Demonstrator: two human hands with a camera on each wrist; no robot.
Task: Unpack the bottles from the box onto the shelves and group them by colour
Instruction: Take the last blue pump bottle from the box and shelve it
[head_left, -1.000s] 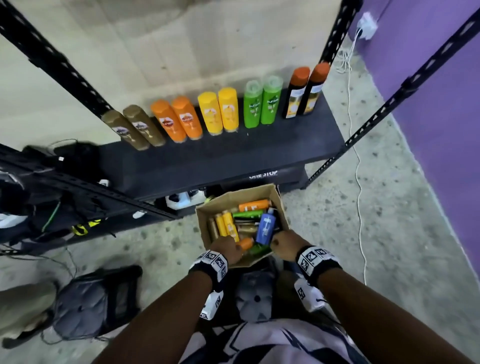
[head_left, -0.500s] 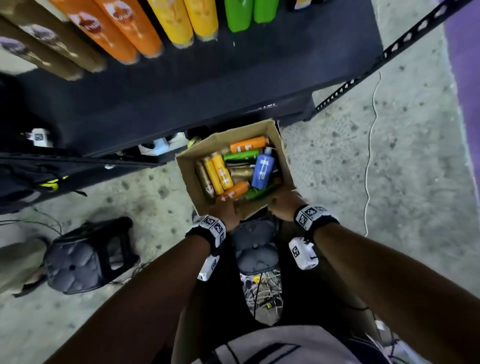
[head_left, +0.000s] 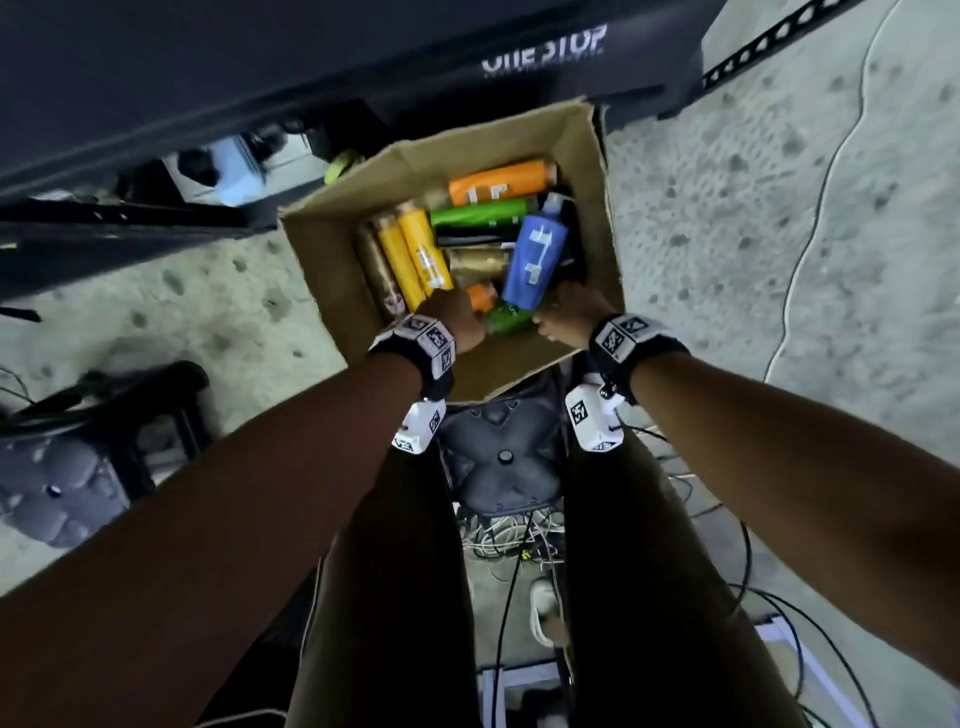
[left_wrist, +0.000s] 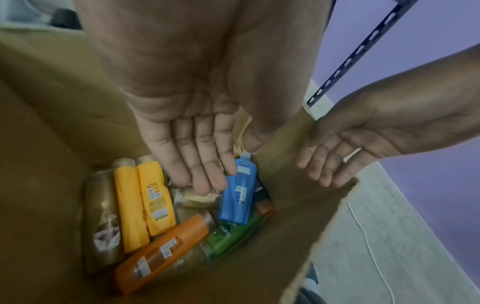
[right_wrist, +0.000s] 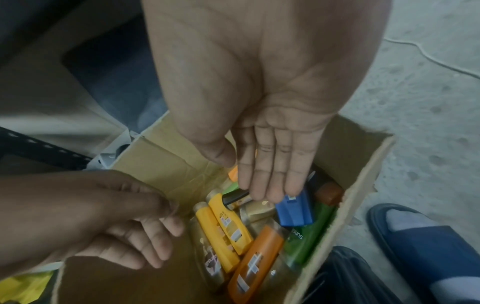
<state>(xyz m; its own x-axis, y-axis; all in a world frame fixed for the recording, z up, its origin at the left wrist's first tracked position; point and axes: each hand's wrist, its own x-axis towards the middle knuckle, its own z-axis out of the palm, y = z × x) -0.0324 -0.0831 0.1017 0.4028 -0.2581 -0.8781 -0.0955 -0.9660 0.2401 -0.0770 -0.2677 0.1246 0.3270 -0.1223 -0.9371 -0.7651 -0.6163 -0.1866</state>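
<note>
An open cardboard box (head_left: 327, 249) stands on the floor below the black shelf (head_left: 260, 62). Loose bottles lie inside: a blue bottle (head_left: 535, 260), two yellow bottles (head_left: 413, 254), an orange bottle (head_left: 498, 188), a green bottle (head_left: 480, 214) and gold ones (head_left: 374, 270). My left hand (head_left: 453, 318) hovers at the box's near side, fingers straight, tips just above the blue bottle (left_wrist: 237, 197). My right hand (head_left: 567, 312) is beside it, also flat and empty, fingertips over the blue bottle (right_wrist: 294, 211). Neither hand holds anything.
One black stool (head_left: 67, 467) sits on the floor at the left, and a second stool (head_left: 498, 467) is between my legs under the box's near edge. Tangled cables (head_left: 519, 540) lie behind it. A white cord (head_left: 831, 171) runs along the floor on the right.
The view has dropped closer to the box, so the row of bottles on the shelf has left the picture. Both hands stay at the box's near edge, reaching further in over the bottles.
</note>
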